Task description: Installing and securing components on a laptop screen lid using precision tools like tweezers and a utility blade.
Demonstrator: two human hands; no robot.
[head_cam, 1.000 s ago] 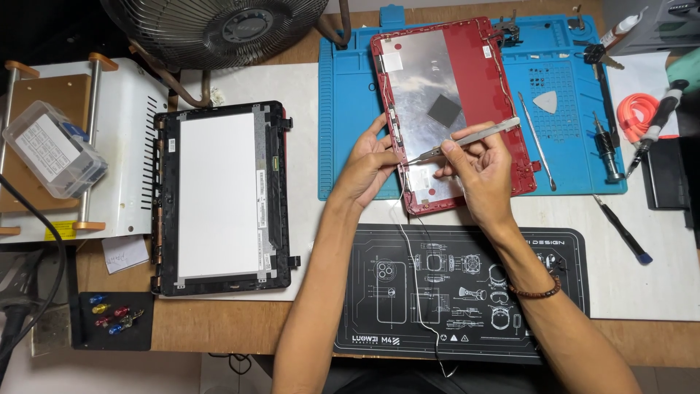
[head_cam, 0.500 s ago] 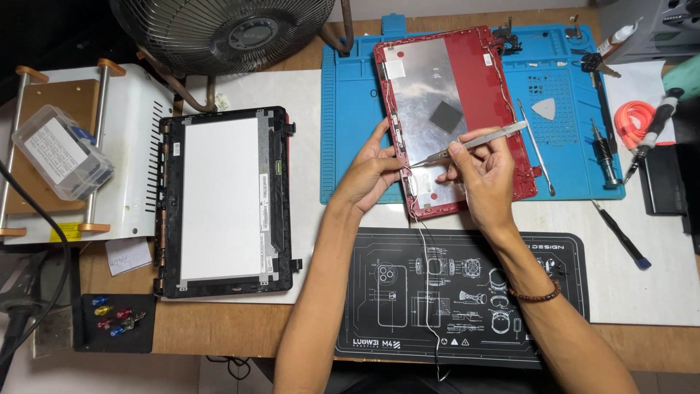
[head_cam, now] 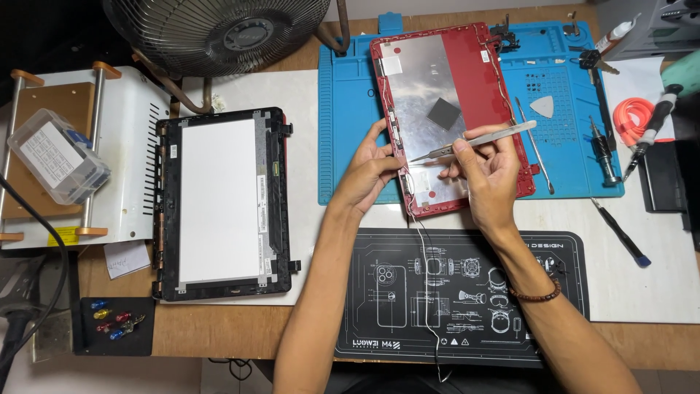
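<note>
The fan is cut off by the top edge, only the lower part of its grille showing. The right hand covers part of the red lid's foil-lined inside, and the left hand hides a stretch of its left rim — whether the tweezers pinch anything at their tip is too small to tell. The thin white cable runs off the bottom edge. At the right edge, a grey device and a black block are only partly in view.

right hand: grips tweezers, tip on red laptop lid, frame centre | left hand: steadies lid's left edge | screen panel: left, on worktop
</note>
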